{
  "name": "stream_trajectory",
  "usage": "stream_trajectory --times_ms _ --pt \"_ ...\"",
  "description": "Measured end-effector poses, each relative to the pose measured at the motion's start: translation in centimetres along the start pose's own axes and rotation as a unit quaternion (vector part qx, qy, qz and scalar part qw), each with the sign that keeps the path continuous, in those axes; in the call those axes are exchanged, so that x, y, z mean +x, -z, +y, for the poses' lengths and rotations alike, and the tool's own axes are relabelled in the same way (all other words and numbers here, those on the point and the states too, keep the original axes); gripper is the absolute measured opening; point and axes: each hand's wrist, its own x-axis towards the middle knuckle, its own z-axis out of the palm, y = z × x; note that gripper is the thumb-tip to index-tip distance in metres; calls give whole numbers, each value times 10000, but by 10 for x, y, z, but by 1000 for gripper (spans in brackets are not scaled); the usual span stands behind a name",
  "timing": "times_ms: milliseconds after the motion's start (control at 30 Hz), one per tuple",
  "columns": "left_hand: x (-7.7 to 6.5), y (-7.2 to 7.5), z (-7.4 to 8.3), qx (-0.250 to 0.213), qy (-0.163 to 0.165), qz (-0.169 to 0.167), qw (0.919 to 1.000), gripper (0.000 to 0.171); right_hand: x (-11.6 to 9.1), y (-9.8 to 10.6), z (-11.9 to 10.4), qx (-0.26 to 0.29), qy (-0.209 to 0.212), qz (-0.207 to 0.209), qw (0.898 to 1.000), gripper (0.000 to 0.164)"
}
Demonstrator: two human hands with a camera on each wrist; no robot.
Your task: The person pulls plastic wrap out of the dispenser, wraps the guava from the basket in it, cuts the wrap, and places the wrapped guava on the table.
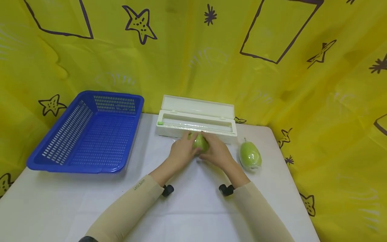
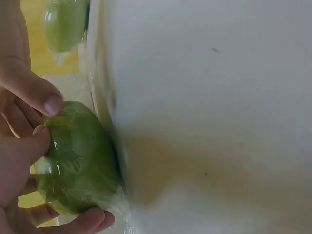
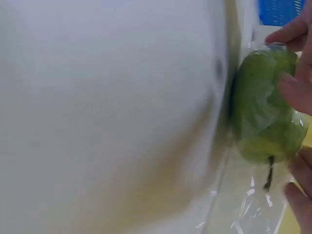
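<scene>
A green mango [image 1: 201, 144], covered in clear cling film, is between both hands in front of a white cling film dispenser [image 1: 196, 122]. My left hand [image 1: 180, 149] grips one end, its thumb on top and fingers curled round the side. At the stem end, my right hand [image 1: 217, 151] holds the fruit with thumb and fingers. In the right wrist view, a dark stem [image 3: 269, 174] pokes out beneath the film, and loose film [image 3: 248, 209] spreads past it. The left wrist view shows film bunched at the opposite end of the mango [image 2: 80, 156].
Another film-wrapped mango [image 1: 250, 155] lies to the right on the white table [image 1: 193, 198]. The dispenser's lid [image 1: 198, 106] stands raised, with a film roll [image 1: 196, 124] inside. A blue plastic basket [image 1: 130, 148] sits at left. Behind hangs a yellow patterned curtain [image 1: 181, 60].
</scene>
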Motion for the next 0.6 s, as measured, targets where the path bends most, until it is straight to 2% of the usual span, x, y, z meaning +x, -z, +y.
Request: stream_trajectory --times_ms 100,200,267,300,367,433,467,533,600 --pt "2 -1 -1 -23 -32 -21 10000 66 -15 3 8 509 -148 676 9963 69" --pt "2 -1 -2 -161 -114 18 9998 67 -30 3 12 1239 -599 1211 9831 46" --pt "2 0 -2 -263 -163 39 9995 66 -40 2 12 2073 -1045 1046 9670 38" --pt "1 0 -2 -308 -177 48 9994 66 -44 0 12 2565 -1264 825 9547 38" --pt "0 1 -2 -388 -178 51 9991 66 -50 -4 11 3435 -1698 255 9233 45" --pt "-1 2 -3 -471 -150 35 9988 66 -53 -9 11 3986 -1979 -146 8954 54" --pt "-1 2 -3 -499 -131 18 9987 66 -52 -12 11 4166 -2081 -224 8847 57" --pt "-2 2 -5 -582 -102 -12 9983 65 -50 -18 13 4300 -2184 -122 8759 59" --pt "-2 2 -6 -655 -86 -37 9978 65 -46 -22 14 4344 -2252 149 8720 58"
